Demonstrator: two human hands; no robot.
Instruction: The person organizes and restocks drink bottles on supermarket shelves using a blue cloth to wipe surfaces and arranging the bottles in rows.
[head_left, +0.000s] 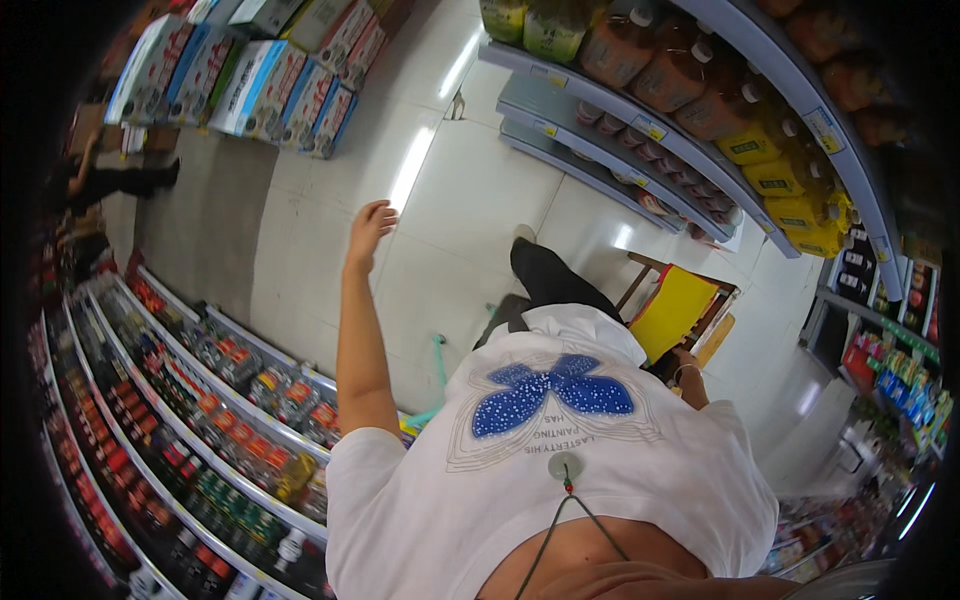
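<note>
My left hand (373, 231) is held out over the tiled floor, its fingers loosely bent and apart, with nothing in it. Low at my right side, my right hand (688, 367), with a bracelet at its wrist, is at the edge of a wooden chair (721, 300) and appears to grip it; my fingers are partly hidden. A yellow cloth or pad (671, 311) lies over the chair. The chair is tilted in view beside my dark-trousered leg (562, 277). A teal frame part (438, 375) with a small dark end shows left of my white shirt.
Shelves of bottles (255, 450) line the left side. Stacked printed cartons (247, 90) stand at the upper left. At the upper right, shelving (637, 124) holds large drink bottles and cups. Another person's dark-clothed leg (142, 178) shows at the far left. Further goods (900, 382) stand far right.
</note>
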